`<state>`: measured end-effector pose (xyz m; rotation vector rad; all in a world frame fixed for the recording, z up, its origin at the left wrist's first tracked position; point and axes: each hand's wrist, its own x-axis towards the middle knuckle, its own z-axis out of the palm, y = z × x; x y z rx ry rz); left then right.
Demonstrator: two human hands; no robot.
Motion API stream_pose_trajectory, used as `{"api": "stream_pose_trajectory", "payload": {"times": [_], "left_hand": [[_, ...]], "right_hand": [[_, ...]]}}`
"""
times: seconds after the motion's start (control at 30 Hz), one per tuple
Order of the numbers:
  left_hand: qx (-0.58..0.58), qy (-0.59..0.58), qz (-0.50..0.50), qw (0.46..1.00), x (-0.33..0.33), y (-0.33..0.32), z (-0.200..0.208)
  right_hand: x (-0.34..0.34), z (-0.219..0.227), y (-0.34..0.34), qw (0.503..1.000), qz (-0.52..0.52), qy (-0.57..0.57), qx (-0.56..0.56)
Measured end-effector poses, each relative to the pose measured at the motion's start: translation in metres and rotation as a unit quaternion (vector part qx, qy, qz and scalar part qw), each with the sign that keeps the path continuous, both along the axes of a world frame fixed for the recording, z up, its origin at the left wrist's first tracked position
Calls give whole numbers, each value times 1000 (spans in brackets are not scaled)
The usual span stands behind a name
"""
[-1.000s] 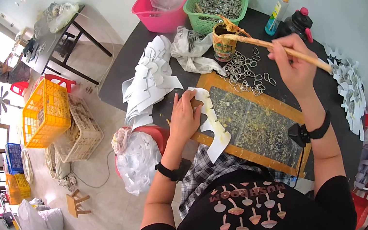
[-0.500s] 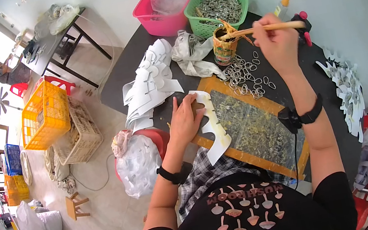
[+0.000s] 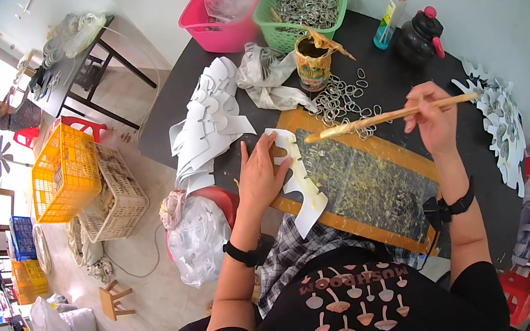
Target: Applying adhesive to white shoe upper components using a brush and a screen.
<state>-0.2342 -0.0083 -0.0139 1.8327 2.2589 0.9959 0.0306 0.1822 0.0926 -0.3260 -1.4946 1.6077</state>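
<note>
My right hand point(image 3: 431, 113) pinches a long wooden glue brush point(image 3: 371, 121), held level above the board with its yellowed tip pointing left. Flat on a white cut-out piece point(image 3: 310, 201) lies my left hand point(image 3: 261, 169), fingers spread, pressing its upper left part. The piece has a notched, scalloped shape and yellowish smears along its right side. It overlaps the left edge of a wood-framed board point(image 3: 380, 177), whose grey surface is spotted with dried yellow glue. Beyond the board stands an open, glue-crusted can point(image 3: 315, 73) with dark contents. Loose metal rings point(image 3: 342, 101) lie beside it.
White cut pieces are stacked at left point(image 3: 202, 130) and at right point(image 3: 501, 131). Behind stand a pink basket point(image 3: 214, 38), a green basket point(image 3: 305, 31) of metal rings, a glue bottle point(image 3: 388, 22) and a dark jar point(image 3: 418, 39). Another person point(image 3: 11, 114) sits far left.
My right hand has drawn the brush away from the can, toward me and over the board. My left hand keeps its place on the white piece. The view has shifted slightly.
</note>
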Motion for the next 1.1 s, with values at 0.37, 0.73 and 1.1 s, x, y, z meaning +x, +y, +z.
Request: {"api": "stream_pose_trajectory", "payload": {"times": [0.37, 0.73, 1.1], "left_hand": [[-7, -15, -6, 1000, 1, -1, 5], [-6, -9, -17, 1000, 2, -3, 9], [-12, -24, -19, 999, 3, -3, 10]], "right_hand": [[-35, -41, -23, 979, 37, -176, 95], [-38, -28, -27, 946, -15, -170, 278], [-37, -15, -38, 931, -51, -147, 329]]}}
